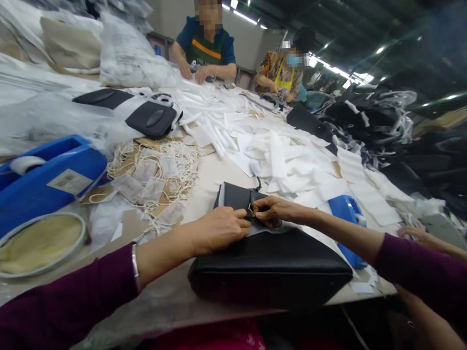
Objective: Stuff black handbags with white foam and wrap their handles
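A black handbag (272, 265) lies on the table in front of me, its base towards me and a flap or upper part (237, 195) pointing away. At its middle, a strap with a small metal buckle (251, 210) shows between my hands. My left hand (221, 229) rests on the bag from the left, fingers curled and closed beside the buckle; what they pinch is hidden. From the right, my right hand (270, 210) pinches the strap at the buckle with thumb and forefinger. A thin translucent sheet (271, 228) lies under my fingers on the bag.
Left are a blue tape dispenser (29, 178), a round dish (38, 244) and a heap of white-stringed tags (157, 175). Two black bag pieces (151, 118) lie behind. White foam pieces (284, 161) spread across the table. Another blue dispenser (347, 231) stands right. Co-workers (208, 43) work opposite.
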A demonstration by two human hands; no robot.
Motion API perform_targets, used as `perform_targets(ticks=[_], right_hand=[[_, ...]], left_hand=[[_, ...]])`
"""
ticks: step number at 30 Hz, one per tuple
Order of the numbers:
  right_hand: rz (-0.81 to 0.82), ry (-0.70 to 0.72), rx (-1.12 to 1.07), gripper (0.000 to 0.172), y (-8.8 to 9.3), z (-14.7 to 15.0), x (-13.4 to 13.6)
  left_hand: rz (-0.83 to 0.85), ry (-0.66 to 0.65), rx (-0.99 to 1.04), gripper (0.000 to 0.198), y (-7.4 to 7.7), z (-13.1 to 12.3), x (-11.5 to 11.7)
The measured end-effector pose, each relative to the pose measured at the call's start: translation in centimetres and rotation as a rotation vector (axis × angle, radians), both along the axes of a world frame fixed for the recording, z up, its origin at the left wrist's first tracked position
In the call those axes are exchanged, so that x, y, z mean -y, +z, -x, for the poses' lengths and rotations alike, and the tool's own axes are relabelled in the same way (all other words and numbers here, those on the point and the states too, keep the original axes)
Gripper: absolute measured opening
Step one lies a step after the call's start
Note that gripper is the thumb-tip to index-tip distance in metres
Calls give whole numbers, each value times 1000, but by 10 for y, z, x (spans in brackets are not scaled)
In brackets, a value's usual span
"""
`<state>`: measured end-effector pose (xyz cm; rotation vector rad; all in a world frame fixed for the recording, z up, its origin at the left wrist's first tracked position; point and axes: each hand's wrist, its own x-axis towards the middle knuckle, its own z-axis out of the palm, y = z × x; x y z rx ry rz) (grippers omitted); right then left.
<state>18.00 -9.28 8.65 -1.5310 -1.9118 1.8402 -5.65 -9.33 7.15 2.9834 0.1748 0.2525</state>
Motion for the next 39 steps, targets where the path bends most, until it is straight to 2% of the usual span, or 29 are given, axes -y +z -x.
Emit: perform_targets(ticks=[4, 9, 16, 23, 26, 28, 31, 33, 36, 39], right_hand=[[-16, 70, 35, 22, -6, 1, 0], [-145, 13, 99, 15, -16, 3, 6], [-222, 1, 252, 10, -7, 16, 15], [-461, 215, 393, 11, -11, 17, 6], [-499, 318, 495, 7, -7, 22, 5], [-526, 381, 607, 13, -2, 29, 6], [-579, 454, 820, 24, 1, 41, 7], [-632, 476, 913, 26, -1, 47, 7], [-703, 504, 899, 28, -5, 48, 7], [-715, 481, 857, 28, -9, 43, 9]], left_hand=[[-19, 40, 0, 23, -8, -1, 2], [20, 56, 40, 22, -13, -1, 1], [-51, 74, -39, 21, -8, -3, 4], [-139, 87, 104, 9, -12, -4, 4], [-146, 87, 85, 9, -17, -5, 3], [-139, 86, 67, 11, -18, -6, 2], [-103, 97, 69, 13, -12, -5, 0], [-32, 214, 147, 13, -6, -6, -3], [207, 411, 259, 34, -3, -14, -11], [348, 396, 198, 45, -12, -26, -16]])
